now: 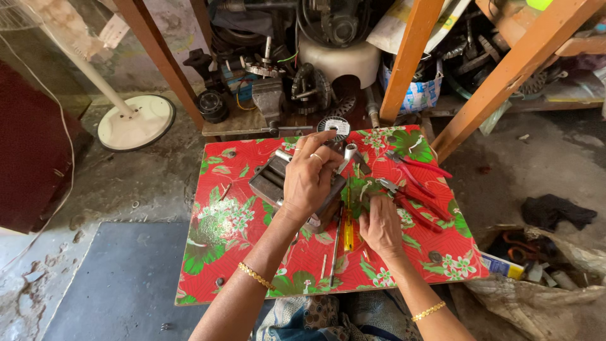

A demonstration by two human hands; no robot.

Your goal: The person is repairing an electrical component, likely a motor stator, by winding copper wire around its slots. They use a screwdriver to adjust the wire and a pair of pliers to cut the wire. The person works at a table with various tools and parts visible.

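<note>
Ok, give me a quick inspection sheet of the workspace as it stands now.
Surface: small table under a red floral cloth.
Job's things: grey metal block under the left hand; yellow-handled screwdriver beside the right hand.
Clutter: red-handled pliers, loose screws.
Grippers: left hand rests on the block; right hand on the cloth, fingers curled, hold unclear.
Cables: white cord along the left floor.
Surroundings: fan base, shelf of motor parts, sack at right.

Left hand (309,180) is covering much of the grey metal block (270,183); right hand's fingers (377,203) are curling under, contents unreadable. Both elbows are running off the bottom edge.
</note>
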